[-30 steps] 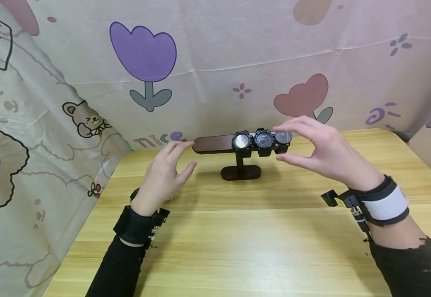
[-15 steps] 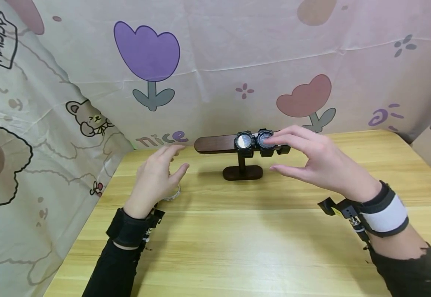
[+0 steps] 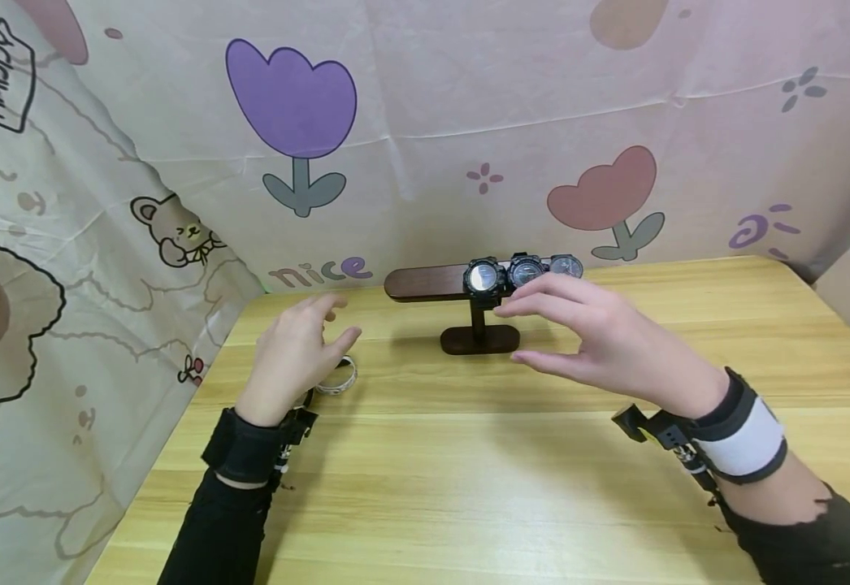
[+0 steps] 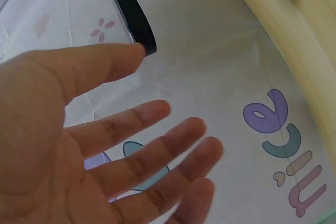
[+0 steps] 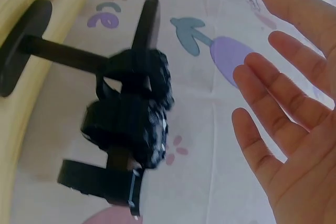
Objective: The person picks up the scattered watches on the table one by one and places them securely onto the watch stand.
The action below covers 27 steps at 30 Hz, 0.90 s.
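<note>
Three black watches sit side by side on the right half of a dark wooden watch stand [image 3: 425, 284]: a left watch [image 3: 483, 278], a middle watch [image 3: 525, 268] and a right watch [image 3: 566, 265]. My right hand [image 3: 593, 333] hovers in front of the stand, fingers spread and holding nothing; in the right wrist view the watches [image 5: 126, 124] are apart from its fingertips. My left hand [image 3: 289, 353] is in the air to the left of the stand, fingers relaxed, palm bare in the left wrist view. Beside it, a silver-banded watch [image 3: 338, 378] lies on the table, partly hidden by the hand.
The stand's base [image 3: 479, 340] rests on a light wood table [image 3: 425, 487]. Behind the table hangs a printed cloth [image 3: 425, 122] with flowers and lettering, and more cloth runs along the left side. Both wrists wear dark straps with small cameras.
My right hand has moved left and down from the right watch to in front of the stand, uncovering the watches. My left hand has drawn back left, showing more of the silver-banded watch.
</note>
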Motion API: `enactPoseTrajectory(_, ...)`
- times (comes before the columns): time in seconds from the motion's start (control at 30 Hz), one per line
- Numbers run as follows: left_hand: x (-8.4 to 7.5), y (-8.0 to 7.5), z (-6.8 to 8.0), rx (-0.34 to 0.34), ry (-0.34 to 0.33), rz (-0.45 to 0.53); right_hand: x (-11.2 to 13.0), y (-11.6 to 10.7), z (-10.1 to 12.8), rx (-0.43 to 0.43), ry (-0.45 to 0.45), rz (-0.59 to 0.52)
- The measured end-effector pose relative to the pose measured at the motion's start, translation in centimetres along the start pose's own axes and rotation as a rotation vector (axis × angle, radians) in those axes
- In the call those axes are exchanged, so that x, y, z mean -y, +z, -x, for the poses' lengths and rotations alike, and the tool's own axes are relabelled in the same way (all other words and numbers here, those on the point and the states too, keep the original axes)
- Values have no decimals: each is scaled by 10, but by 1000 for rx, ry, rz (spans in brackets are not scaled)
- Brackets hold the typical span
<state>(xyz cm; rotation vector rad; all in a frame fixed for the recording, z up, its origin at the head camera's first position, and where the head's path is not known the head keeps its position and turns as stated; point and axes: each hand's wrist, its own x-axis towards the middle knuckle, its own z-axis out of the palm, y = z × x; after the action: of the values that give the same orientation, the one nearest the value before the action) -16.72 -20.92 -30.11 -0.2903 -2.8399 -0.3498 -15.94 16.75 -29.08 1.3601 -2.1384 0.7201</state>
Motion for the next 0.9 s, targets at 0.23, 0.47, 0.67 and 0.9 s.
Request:
enactPoseTrajectory(0.23, 6, 1, 0, 92, -53, -30, 4, 14, -1, -5, -54, -16)
enactPoseTrajectory(0.47, 13, 3, -2, 167, -146, -64, 5, 25, -2, 22, -73, 9)
enactPoseTrajectory(0.67, 19, 7, -4, 202, -184, -88, 4, 33, -1, 37, -91, 8)
enactPoseTrajectory(0.9, 24, 11, -6, 252, -220, -98, 4, 42, 0, 63, -112, -13)
